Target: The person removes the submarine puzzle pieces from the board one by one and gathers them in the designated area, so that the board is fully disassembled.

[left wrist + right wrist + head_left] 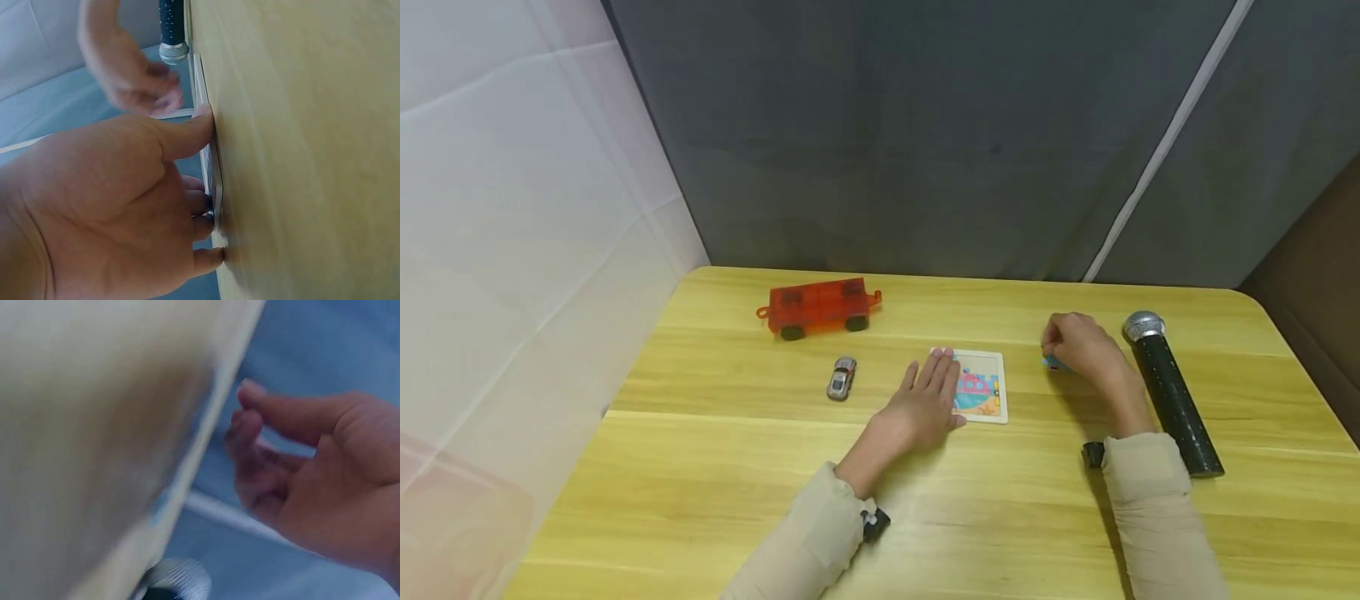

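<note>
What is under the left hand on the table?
The left hand rests flat on a square puzzle board; the board's right part shows a colourful picture. The part beneath the fingers is hidden.

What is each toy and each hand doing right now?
left hand: fingers straight, resting flat on the puzzle board
puzzle board: flat on the table, partly covered
right hand: fingers curled over a small blue piece
small blue piece: mostly hidden
microphone: lying down
orange wagon: on its wheels
silver car: on its wheels
</note>
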Tool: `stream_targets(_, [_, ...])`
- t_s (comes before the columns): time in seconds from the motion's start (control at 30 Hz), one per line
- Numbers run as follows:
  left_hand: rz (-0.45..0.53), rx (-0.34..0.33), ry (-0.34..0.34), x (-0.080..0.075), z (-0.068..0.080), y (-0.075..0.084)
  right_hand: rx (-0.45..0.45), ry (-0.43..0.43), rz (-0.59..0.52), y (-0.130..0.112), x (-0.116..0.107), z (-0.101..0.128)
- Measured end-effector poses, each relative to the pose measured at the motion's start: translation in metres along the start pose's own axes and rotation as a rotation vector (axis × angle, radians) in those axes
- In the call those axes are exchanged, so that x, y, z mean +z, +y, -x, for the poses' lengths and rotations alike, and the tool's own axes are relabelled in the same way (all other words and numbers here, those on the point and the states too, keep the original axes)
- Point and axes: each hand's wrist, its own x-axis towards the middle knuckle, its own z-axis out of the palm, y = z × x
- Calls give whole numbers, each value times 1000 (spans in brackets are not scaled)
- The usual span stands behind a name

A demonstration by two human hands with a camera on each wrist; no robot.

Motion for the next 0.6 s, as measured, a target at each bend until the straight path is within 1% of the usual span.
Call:
stream_targets(0.03, [-5, -1, 10, 0, 0, 0, -46, 2, -16, -9, 2, -1])
stream_targets(0.1, [-16, -1, 33, 0, 0, 1, -167, -8, -54, -30, 6, -4])
stream_targets(0.17, [-23, -7, 38, -2, 4, 2, -267, -57, -79, -50, 13, -7])
stream_targets(0.23, [-42, -30, 34, -7, 10, 5, -311, -117, -89, -65, 22, -11])
stream_targets(0.33, [-69, -81, 17, -10, 16, 11, -307, -180, -65, -78, 31, -17])
stream_targets(0.37, [-85, -98, 12, -12, 18, 15, -305, -187, -57, -80, 33, -19])
stream_targets(0.47, [-129, -137, -4, -12, 21, 21, -295, -204, -47, -83, 35, -23])
stream_targets(0.5, [-147, -143, -10, -14, 24, 24, -296, -205, -47, -83, 34, -24])
stream_targets(0.6, [-193, -154, -15, -12, 22, 26, -304, -199, -78, -82, 35, -26])
